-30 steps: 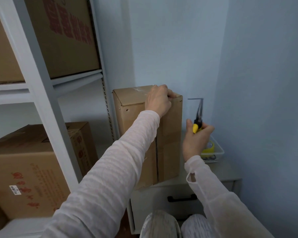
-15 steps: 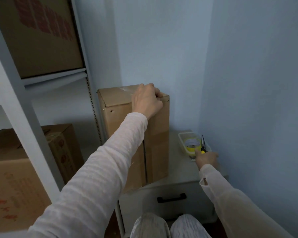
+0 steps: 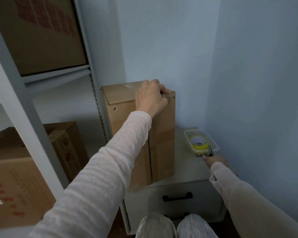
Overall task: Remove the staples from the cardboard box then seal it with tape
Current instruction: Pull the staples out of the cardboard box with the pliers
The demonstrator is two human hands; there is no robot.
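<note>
A tall brown cardboard box (image 3: 162, 134) stands upright on a grey cabinet (image 3: 184, 172), with clear tape across its top. My left hand (image 3: 150, 97) lies on the box's top front edge, fingers curled over the top and gripping it. To the right, a clear plastic tray (image 3: 187, 134) holds a roll of yellow tape (image 3: 199, 143). My right hand (image 3: 215, 160) is at the tray's near end and holds the pliers (image 3: 210, 150), whose dark jaws stick up beside the tape; their handles are hidden in the hand.
A grey metal shelf rack (image 3: 22, 93) on the left carries large cardboard cartons (image 3: 41, 36) above and below. Blue walls close in behind and on the right. The cabinet has a drawer with a black handle (image 3: 177, 197). My knees show at the bottom.
My right hand has dropped from beside the box, where it held the pliers upright, down to the tray with the tape. My left hand has stayed on the box top.
</note>
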